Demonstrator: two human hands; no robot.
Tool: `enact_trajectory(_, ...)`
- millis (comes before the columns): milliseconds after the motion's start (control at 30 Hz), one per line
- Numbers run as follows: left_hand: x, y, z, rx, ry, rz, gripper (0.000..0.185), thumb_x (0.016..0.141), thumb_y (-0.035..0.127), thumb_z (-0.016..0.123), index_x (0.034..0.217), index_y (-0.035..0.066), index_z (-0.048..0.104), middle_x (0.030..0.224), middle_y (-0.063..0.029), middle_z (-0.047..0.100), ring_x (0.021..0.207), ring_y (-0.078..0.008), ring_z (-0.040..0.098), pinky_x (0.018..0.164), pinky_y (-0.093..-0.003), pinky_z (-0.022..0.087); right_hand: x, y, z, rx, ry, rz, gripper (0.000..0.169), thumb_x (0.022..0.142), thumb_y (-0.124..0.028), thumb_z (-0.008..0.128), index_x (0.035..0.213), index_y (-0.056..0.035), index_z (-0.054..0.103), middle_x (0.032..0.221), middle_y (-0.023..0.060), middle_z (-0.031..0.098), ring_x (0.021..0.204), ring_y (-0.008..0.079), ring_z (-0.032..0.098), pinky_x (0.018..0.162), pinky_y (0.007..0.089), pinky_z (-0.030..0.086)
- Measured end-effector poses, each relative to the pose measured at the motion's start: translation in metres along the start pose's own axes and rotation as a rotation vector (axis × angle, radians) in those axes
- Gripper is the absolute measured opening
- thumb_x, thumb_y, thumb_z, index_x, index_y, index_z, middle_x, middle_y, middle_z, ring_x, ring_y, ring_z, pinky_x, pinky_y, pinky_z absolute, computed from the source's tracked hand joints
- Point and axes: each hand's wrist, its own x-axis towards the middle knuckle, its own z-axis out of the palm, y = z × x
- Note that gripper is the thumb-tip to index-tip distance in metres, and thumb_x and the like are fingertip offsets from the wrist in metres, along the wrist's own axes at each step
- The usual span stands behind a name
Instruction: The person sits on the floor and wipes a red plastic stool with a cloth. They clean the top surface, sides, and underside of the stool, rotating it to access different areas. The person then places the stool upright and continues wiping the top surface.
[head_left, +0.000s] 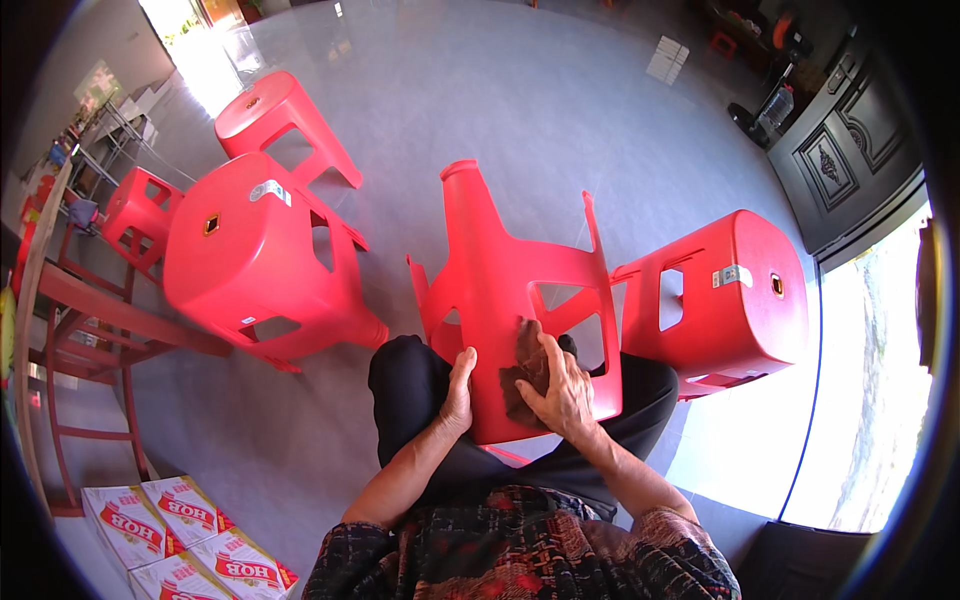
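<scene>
A red plastic stool lies tipped on its side across my lap, its legs pointing away from me. My left hand grips the stool's left edge near the seat end, thumb on top. With my right hand I hold a dark brown cloth flat against the stool's upper side, beside a leg opening. The cloth is partly covered by my fingers. My knees in black trousers support the stool from below.
To the left stand a large red stool, another stool behind it and a smaller one. A further red stool is close on my right. Printed cartons, a wooden rack, an open dark door and a fan surround the tiled floor.
</scene>
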Motion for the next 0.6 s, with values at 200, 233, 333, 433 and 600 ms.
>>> enact_trajectory(200, 0.003, 0.008, -0.019, 0.163, 0.049, -0.024, 0.049, 0.100, 0.044, 0.048, 0.131, 0.006, 0.049, 0.124, -0.0069, 0.054, 0.117, -0.0189, 0.050, 0.104, -0.0348, 0.036, 0.036, 0.019, -0.016, 0.358, -0.086, -0.027, 0.075, 0.077, -0.024, 0.077, 0.138, -0.0011, 0.040, 0.118, 0.0198, 0.062, 0.112, 0.0320, 0.061, 0.096, 0.0391, 0.048)
enact_trajectory(233, 0.004, 0.010, -0.020, 0.271, 0.106, 0.038, 0.048, 0.099, 0.044, 0.049, 0.129, 0.005, 0.050, 0.120, -0.0071, 0.055, 0.115, -0.0197, 0.050, 0.103, -0.0349, 0.035, 0.039, 0.024, -0.017, 0.381, -0.051, -0.091, 0.075, 0.076, -0.025, 0.076, 0.138, -0.0003, 0.040, 0.117, 0.0192, 0.062, 0.110, 0.0315, 0.062, 0.095, 0.0381, 0.048)
enact_trajectory(333, 0.004, 0.020, -0.016, 0.734, 0.358, 0.350, 0.050, 0.100, 0.043, 0.049, 0.128, 0.002, 0.050, 0.112, -0.0115, 0.054, 0.112, -0.0249, 0.049, 0.103, -0.0370, 0.035, 0.051, 0.041, -0.038, 0.661, -0.112, 0.014, 0.071, 0.078, -0.015, 0.075, 0.138, 0.0022, 0.042, 0.116, 0.0146, 0.061, 0.108, 0.0196, 0.060, 0.093, 0.0327, 0.048)
enact_trajectory(433, 0.009, 0.018, -0.023, 0.863, 0.541, 0.551, 0.051, 0.101, 0.041, 0.046, 0.128, -0.002, 0.049, 0.115, -0.0180, 0.052, 0.115, -0.0289, 0.047, 0.104, -0.0382, 0.034, 0.056, 0.054, -0.059, 0.863, -0.113, 0.063, 0.064, 0.081, -0.007, 0.071, 0.138, 0.0028, 0.043, 0.093, 0.0027, 0.061, 0.079, 0.0072, 0.058, 0.069, 0.0236, 0.050)
enact_trajectory(600, 0.017, 0.031, -0.065, 0.255, 0.386, 0.046, 0.054, 0.100, 0.053, 0.040, 0.120, 0.005, 0.055, 0.100, -0.0085, 0.062, 0.088, -0.0211, 0.061, 0.079, -0.0347, 0.050, 0.057, 0.101, -0.078, 1.321, -0.253, 0.250, 0.049, 0.088, 0.002, 0.059, 0.135, -0.0003, 0.044, 0.128, 0.0056, 0.057, 0.104, 0.0152, 0.064, 0.084, 0.0245, 0.053)
